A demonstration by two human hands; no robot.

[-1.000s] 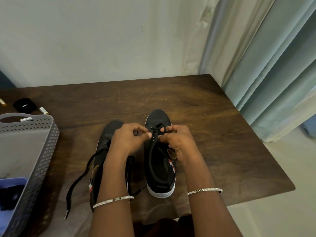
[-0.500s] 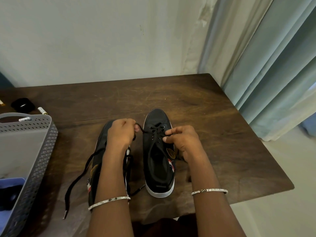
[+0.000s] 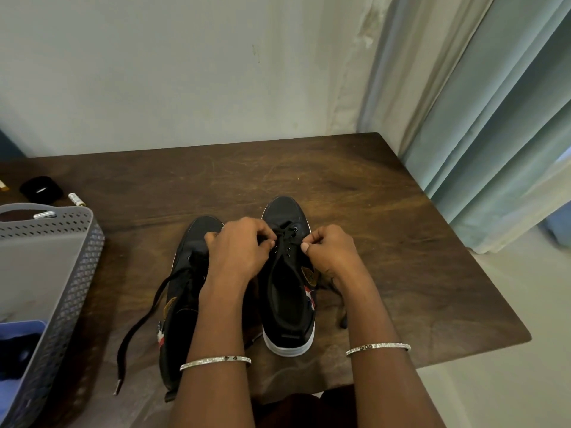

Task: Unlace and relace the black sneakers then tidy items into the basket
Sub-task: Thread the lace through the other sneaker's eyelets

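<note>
Two black sneakers stand side by side on the brown table, toes pointing away from me. The right sneaker [image 3: 289, 291] has a white sole and its black lace [image 3: 285, 234] crosses near the toe eyelets. My left hand [image 3: 241, 250] pinches the lace on the left side of those eyelets. My right hand [image 3: 329, 250] pinches the lace at the shoe's right edge. The left sneaker [image 3: 188, 273] is partly hidden under my left forearm; its loose lace [image 3: 139, 325] trails to the left across the table.
A grey perforated basket [image 3: 74, 282] stands at the left edge with a blue item [image 3: 21, 329] inside. Behind it lie a black round object [image 3: 41, 189] and a small white tube [image 3: 76, 199]. Curtains [image 3: 494, 118] hang at the right, the wall is behind.
My left hand moved right from beside the left sneaker back to the right sneaker's lace. My right hand curled tighter on the lace at the shoe's right side.
</note>
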